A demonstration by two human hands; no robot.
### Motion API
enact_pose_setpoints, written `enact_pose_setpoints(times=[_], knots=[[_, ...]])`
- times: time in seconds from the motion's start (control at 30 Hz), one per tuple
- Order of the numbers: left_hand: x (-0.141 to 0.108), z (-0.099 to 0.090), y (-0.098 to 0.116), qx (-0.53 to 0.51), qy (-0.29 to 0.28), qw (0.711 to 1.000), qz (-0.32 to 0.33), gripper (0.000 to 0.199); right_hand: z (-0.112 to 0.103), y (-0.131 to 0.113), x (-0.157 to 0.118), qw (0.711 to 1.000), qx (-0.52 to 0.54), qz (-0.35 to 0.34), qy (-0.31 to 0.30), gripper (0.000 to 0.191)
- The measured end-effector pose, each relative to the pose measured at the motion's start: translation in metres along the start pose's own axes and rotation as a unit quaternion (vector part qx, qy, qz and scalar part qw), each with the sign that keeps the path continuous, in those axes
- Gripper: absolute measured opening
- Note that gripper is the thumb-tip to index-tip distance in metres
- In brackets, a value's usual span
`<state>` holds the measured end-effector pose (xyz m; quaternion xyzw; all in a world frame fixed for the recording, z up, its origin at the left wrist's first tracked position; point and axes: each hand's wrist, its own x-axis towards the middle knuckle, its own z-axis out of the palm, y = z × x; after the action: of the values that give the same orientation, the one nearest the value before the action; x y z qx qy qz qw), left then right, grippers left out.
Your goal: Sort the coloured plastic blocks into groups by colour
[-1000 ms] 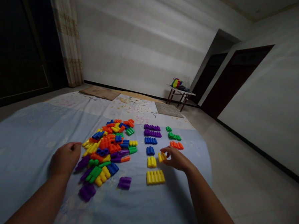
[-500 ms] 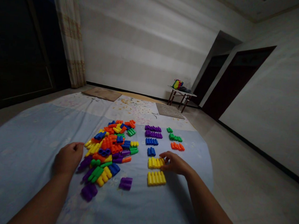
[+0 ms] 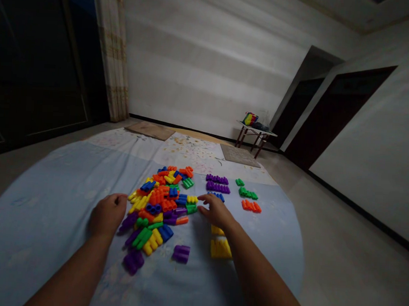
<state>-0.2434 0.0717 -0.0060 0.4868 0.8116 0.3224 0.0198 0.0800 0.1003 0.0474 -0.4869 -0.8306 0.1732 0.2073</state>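
The right hand [image 3: 215, 210], fingers slightly parted and visibly empty, nears the right edge of the glossy, ridged block pile [image 3: 159, 197]; left of it, the left hand [image 3: 108, 214] curls loosely, contents unclear.

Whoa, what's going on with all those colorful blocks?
Someone has both hands at a big mixed pile of plastic blocks on a light blue cloth. The right hand has its fingertips close to a yellow block at the pile's edge, and the left hand is curled on the other side. To the right are one-color strips: purple, green, orange, and blue and yellow ones partly hidden by the right arm.
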Motion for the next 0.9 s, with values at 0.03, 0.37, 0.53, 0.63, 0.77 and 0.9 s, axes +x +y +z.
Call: enact_pose_setpoints(times=[0.03,0.37,0.53,0.63,0.77,0.9], knots=[[0.0,0.0,0.0,-0.003,-0.002,1.0,0.0,0.038,0.006,-0.004,0.007,1.0,-0.018,0.0,-0.005,0.035],[-0.002,-0.002,0.001,-0.016,-0.001,1.0,-0.002,0.038,0.012,-0.004,0.034,0.997,-0.068,0.034,-0.034,0.041],[-0.002,0.0,0.001,-0.015,0.003,1.0,0.0,0.038,-0.01,-0.006,0.011,0.995,-0.042,0.04,-0.085,0.04],[-0.001,0.002,-0.001,-0.018,0.01,1.0,0.005,0.038,-0.009,-0.009,-0.004,0.985,-0.032,0.029,-0.169,0.039],[-0.001,0.003,-0.002,-0.023,0.018,1.0,0.011,0.037,-0.003,-0.011,-0.015,0.984,-0.053,0.039,-0.168,0.04],[-0.001,0.002,-0.001,-0.02,0.016,1.0,0.009,0.037,-0.003,-0.01,-0.02,0.992,-0.047,0.021,-0.116,0.043]])
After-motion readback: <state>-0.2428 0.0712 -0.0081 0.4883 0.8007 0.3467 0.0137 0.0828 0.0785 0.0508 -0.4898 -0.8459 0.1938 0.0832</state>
